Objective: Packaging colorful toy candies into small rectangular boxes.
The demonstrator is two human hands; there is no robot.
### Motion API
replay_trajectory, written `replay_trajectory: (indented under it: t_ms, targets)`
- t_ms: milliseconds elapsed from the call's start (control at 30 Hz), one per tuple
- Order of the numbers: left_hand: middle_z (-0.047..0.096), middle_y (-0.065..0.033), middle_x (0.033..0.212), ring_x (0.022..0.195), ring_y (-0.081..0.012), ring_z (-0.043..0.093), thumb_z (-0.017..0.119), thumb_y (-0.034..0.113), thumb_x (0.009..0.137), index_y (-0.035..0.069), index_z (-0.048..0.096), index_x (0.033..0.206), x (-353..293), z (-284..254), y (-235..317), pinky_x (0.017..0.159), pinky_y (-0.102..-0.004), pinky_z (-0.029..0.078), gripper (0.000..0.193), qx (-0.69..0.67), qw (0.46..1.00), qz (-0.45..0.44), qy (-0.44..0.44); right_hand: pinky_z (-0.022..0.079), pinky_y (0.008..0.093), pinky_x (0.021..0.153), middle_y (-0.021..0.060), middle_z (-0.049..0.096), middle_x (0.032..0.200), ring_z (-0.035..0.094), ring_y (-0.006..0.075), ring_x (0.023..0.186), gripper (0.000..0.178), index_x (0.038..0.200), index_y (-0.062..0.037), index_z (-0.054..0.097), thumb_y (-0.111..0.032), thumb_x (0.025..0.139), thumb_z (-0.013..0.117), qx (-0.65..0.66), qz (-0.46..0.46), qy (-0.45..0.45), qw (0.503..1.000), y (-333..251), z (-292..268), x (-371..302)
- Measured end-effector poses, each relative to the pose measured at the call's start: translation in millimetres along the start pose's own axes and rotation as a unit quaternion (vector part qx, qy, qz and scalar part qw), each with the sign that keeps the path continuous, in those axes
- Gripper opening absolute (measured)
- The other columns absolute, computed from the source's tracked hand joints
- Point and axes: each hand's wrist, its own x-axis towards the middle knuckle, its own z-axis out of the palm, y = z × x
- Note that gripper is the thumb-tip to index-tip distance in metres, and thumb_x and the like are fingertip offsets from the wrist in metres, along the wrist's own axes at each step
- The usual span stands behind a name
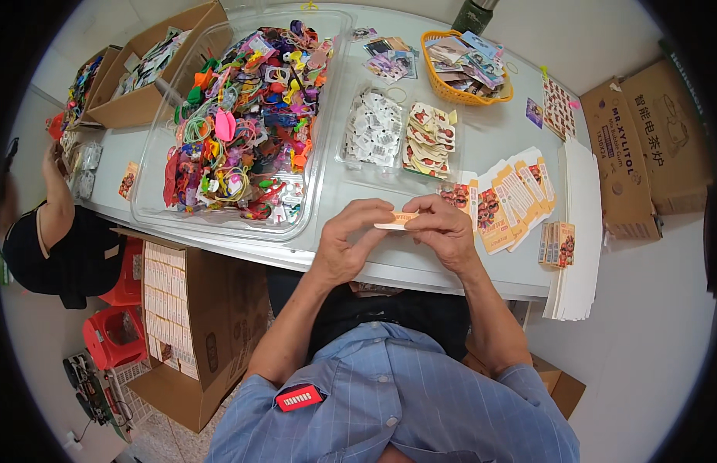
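Note:
Over the front edge of the table, my left hand (347, 241) and my right hand (445, 233) grip a small orange-and-cream carton (397, 221) between them. Thumbs and fingertips pinch it from both ends; its narrow side faces up. Just beyond my right hand, flat printed cartons (509, 204) lie fanned out. Farther right stand several small filled-out cartons (557, 244) in a row. Beyond my hands, a clear tray (339, 157) holds small white packets (373, 128) in one part and stacked red-and-cream printed cards (430, 140) in the other.
A big clear bin (145, 202) heaped with small colourful toys fills the left of the table. At the back are a yellow basket (453, 94) of cards and a dark green bottle (475, 14). White strips (578, 231) lie right. An open cardboard box (219, 324) of cartons and another person (61, 239) are left.

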Motion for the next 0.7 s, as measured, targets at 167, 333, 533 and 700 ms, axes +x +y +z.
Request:
replay_trajectory:
  t_ms: [167, 333, 533, 700]
  targets:
    - [0.071, -0.0164, 0.124, 0.117, -0.0266, 0.066, 0.075, 0.000, 0.087, 0.002, 0.072, 0.120, 3.5, -8.6, 19.6, 0.102, -0.0374, 0.050, 0.033, 0.119, 0.991, -0.021, -0.058, 0.051, 0.0267, 0.079, 0.0126, 0.067, 0.116, 0.064, 0.0169, 0.094, 0.027, 0.105, -0.0036, 0.079, 0.007, 0.081, 0.077, -0.036, 0.001, -0.009, 0.999, -3.3, -3.6, -3.3]
    - [0.072, -0.0161, 0.121, 0.116, -0.0254, 0.066, 0.075, 0.001, 0.089, 0.002, 0.073, 0.119, 3.4, -4.8, 19.9, 0.102, -0.0372, 0.050, 0.030, 0.086, 0.995, -0.031, -0.038, 0.050, 0.0286, 0.082, 0.0120, 0.068, 0.114, 0.064, 0.0177, 0.097, 0.029, 0.106, -0.0048, 0.079, 0.003, 0.079, 0.081, -0.070, -0.004, -0.010, 0.998, -8.3, -2.0, -4.3]
    - [0.073, -0.0147, 0.118, 0.112, -0.0230, 0.067, 0.075, 0.001, 0.090, 0.002, 0.075, 0.114, 9.8, -7.2, 22.4, 0.099, -0.0352, 0.051, 0.025, 0.084, 0.995, -0.043, -0.040, 0.049, 0.0261, 0.078, 0.0101, 0.069, 0.109, 0.062, 0.0132, 0.093, 0.024, 0.107, -0.0048, 0.078, 0.002, 0.084, 0.077, -0.111, -0.008, 0.007, 0.994, -12.0, 0.0, -0.8]
    - [0.075, -0.0128, 0.112, 0.104, -0.0224, 0.068, 0.076, 0.005, 0.088, 0.003, 0.075, 0.113, 10.5, -6.4, 20.5, 0.094, -0.0344, 0.051, 0.025, 0.079, 0.994, -0.077, -0.023, 0.048, 0.0215, 0.066, 0.0088, 0.068, 0.107, 0.061, 0.0086, 0.079, 0.019, 0.106, -0.0022, 0.076, 0.005, 0.089, 0.072, -0.078, 0.023, 0.022, 0.996, -9.2, 1.6, 0.1]
